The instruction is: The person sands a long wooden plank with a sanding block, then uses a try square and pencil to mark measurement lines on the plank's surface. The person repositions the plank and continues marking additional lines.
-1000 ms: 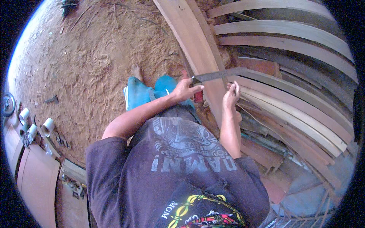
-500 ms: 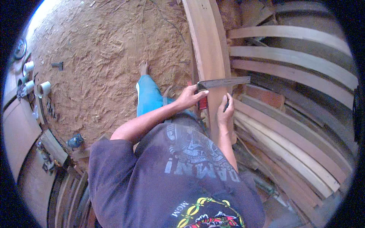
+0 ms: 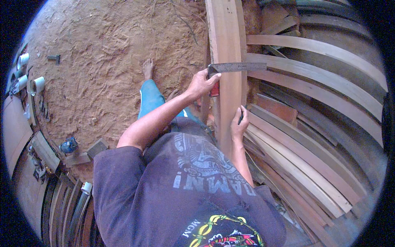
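Observation:
A long, pale reddish wooden beam (image 3: 226, 39) runs away from me, right of centre. Across its top face lies the metal blade of a try square (image 3: 242, 66), its tip reaching past the beam's right edge. My left hand (image 3: 201, 84) is closed on the square's dark stock at the left edge. Nearer to me, at the beam's right edge, my right hand (image 3: 239, 124) grips a dark pencil or marker (image 3: 241, 118), held apart from the square. A red object (image 3: 214, 89) shows below my left hand, mostly hidden.
Several curved planks (image 3: 317, 43) and stacked boards (image 3: 300, 160) lie to the right. Wood shavings cover the floor (image 3: 103, 61) on the left. White cups or pipe pieces (image 3: 37, 85), a blue power tool (image 3: 68, 145) and more timber (image 3: 61, 210) stand along the left side.
My left hand has slid the try square farther away along the beam. My right hand, still gripping the pencil or marker, is now farther from the blade. The view has shifted slightly.

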Action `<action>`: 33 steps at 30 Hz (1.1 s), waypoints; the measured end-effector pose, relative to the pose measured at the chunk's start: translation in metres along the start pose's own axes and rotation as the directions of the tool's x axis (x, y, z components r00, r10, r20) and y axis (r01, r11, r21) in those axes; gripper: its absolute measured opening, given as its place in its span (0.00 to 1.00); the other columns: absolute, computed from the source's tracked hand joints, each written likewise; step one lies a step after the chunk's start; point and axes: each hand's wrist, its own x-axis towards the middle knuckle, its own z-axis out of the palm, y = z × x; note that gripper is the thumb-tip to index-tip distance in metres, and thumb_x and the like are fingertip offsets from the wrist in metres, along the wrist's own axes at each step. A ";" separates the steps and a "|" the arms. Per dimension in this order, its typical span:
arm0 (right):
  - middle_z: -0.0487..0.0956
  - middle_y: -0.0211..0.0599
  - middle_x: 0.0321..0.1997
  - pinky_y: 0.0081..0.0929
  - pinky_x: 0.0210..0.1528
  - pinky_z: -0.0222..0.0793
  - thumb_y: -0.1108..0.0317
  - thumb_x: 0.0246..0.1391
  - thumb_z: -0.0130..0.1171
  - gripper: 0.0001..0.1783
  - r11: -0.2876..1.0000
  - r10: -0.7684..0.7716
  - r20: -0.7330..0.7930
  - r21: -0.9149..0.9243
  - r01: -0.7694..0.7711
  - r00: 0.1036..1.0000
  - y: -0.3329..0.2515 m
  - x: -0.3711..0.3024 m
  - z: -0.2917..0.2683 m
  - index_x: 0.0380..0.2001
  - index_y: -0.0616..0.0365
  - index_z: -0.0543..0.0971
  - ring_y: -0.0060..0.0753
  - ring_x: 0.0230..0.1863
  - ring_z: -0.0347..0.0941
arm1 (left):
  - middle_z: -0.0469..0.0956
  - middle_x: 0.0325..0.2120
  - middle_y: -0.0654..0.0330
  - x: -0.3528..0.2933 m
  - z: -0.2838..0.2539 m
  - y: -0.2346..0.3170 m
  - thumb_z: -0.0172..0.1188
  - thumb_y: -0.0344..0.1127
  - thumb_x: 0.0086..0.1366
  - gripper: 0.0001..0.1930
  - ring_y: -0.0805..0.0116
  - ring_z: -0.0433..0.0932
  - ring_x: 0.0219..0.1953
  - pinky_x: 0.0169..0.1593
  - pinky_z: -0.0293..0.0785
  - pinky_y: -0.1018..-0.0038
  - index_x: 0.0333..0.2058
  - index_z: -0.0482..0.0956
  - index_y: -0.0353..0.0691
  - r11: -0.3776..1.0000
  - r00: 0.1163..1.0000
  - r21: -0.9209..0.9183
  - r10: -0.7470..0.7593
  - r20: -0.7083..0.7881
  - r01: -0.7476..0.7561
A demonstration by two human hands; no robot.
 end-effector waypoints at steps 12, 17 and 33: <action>0.84 0.50 0.49 0.36 0.58 0.72 0.59 0.73 0.54 0.20 0.998 0.046 0.007 -0.043 -0.046 0.999 -0.007 -0.004 -0.004 0.53 0.66 0.80 0.41 0.52 0.79 | 0.88 0.37 0.53 -0.008 0.002 0.004 0.62 0.46 0.73 0.19 0.72 0.83 0.40 0.47 0.79 0.67 0.49 0.84 0.36 0.996 0.998 -0.080 -0.052 -0.047 0.048; 0.82 0.55 0.53 0.41 0.60 0.72 0.57 0.74 0.51 0.20 0.997 0.057 0.047 -0.053 -0.055 0.997 -0.006 -0.003 -0.004 0.55 0.63 0.78 0.53 0.56 0.78 | 0.88 0.38 0.53 -0.006 0.006 -0.001 0.62 0.46 0.73 0.18 0.72 0.83 0.40 0.47 0.79 0.67 0.49 0.84 0.36 0.989 0.998 -0.145 -0.028 -0.062 0.019; 0.84 0.52 0.50 0.37 0.57 0.73 0.60 0.72 0.54 0.19 0.999 0.031 0.009 -0.040 -0.030 0.999 0.000 0.001 -0.004 0.53 0.66 0.79 0.43 0.52 0.79 | 0.88 0.37 0.50 -0.003 0.009 0.006 0.61 0.45 0.73 0.18 0.66 0.86 0.40 0.47 0.80 0.64 0.49 0.83 0.37 0.998 0.992 -0.059 0.007 -0.125 -0.015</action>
